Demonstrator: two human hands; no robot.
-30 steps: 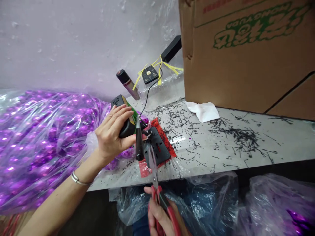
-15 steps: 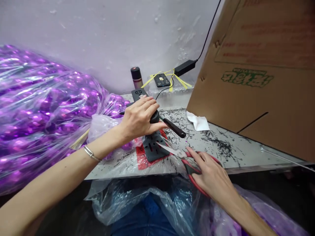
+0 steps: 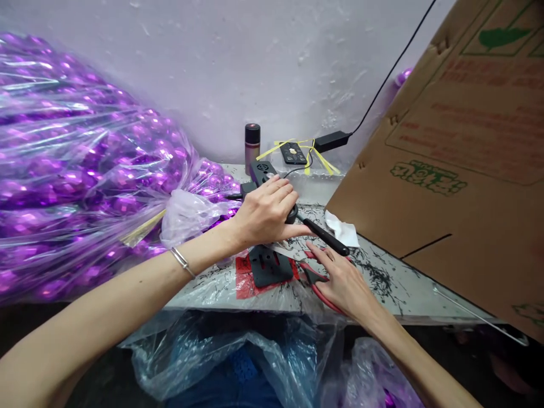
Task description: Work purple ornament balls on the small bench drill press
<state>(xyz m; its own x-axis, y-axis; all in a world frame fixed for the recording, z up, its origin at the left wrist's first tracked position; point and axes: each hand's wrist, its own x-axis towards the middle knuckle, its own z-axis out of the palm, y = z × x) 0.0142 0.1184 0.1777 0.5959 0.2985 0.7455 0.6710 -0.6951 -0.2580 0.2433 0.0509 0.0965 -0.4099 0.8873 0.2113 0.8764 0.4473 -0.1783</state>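
Left hand [image 3: 268,208]: you're gripping a boxy black plastic device [image 3: 260,171]
Right hand [image 3: 343,280]: you're holding red-handled metal scissors [image 3: 314,277] by the white table's front edge [image 3: 406,310]

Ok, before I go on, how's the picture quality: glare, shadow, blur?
Head view: bright glints speckle the plastic bag of purple balls; head view: the space under the worktable is dark; head view: left hand and right hand look fairly sharp, while the red print on the cardboard box is too soft to read.
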